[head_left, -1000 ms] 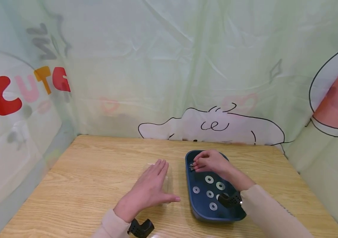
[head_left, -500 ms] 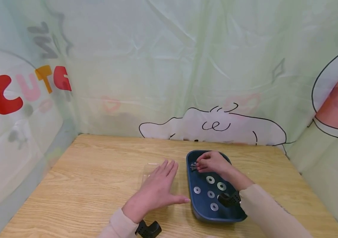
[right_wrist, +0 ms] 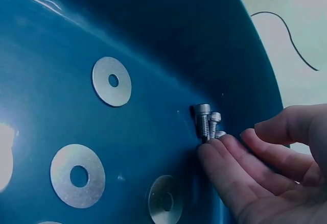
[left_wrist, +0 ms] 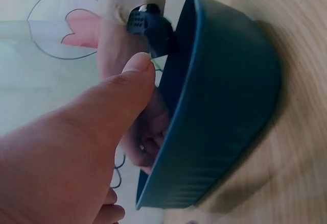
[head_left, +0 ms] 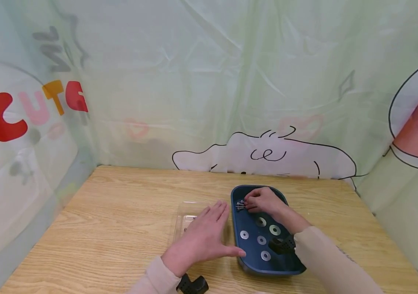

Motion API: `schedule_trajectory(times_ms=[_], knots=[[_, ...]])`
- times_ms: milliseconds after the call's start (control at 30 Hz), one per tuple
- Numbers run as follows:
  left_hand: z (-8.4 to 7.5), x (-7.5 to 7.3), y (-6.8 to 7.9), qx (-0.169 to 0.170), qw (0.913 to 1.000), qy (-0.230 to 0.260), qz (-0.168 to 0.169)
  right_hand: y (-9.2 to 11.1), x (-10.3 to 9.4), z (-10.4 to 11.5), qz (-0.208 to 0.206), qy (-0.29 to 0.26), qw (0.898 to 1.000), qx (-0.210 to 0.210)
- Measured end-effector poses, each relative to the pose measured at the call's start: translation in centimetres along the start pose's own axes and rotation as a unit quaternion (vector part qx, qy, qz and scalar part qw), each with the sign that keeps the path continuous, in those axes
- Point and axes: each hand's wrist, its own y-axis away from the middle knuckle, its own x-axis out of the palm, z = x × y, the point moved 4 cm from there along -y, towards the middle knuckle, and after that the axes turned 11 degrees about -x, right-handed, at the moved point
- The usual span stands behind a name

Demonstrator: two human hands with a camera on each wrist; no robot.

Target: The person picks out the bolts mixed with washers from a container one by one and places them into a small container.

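My left hand (head_left: 205, 237) is spread flat over a clear plastic box (head_left: 181, 216), hiding much of it; its thumb overlaps the near-left rim of the dark blue bin (head_left: 247, 263). In the left wrist view, that thumb (left_wrist: 138, 68) appears in front of the bin's outer wall. My right hand (head_left: 265, 203) reaches into the bin's far end. Its fingertips (right_wrist: 209, 155) lie against several socket-head bolts (right_wrist: 203, 117), with the thumb held apart. The bolts lie close together beside the bin wall, their lower ends hidden by the fingers. Several flat washers (right_wrist: 111, 81) lie on the bin floor.
The bin and box stand side by side on a wooden table (head_left: 121, 204). A printed curtain (head_left: 139, 81) hangs behind and on both sides. Each wrist carries a black camera; the right one (head_left: 282, 245) overhangs the bin and covers part of its washers.
My left hand has shifted right from over the clear box towards the bin, uncovering more of the box. My right hand has edged slightly right, and more of the bolts shows beside its fingertips.
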Motion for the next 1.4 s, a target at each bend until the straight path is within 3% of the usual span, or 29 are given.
schedule_trajectory(times_ms=[367, 533, 1400], knots=[[-1.1, 1.3, -0.1, 0.025, 0.9989, -0.039, 0.009, 0.0, 0.8, 0.1, 0.005, 0.026, 1.000, -0.004], [-1.2, 1.6, 0.0, 0.017, 0.9991, -0.038, 0.007, 0.1, 1.2, 0.0, -0.001, 0.034, 0.999, 0.001], [-1.4, 1.6, -0.1, -0.003, 0.9993, -0.018, 0.032, 1.3, 2.1, 0.0, 0.048, 0.022, 0.998, -0.034]])
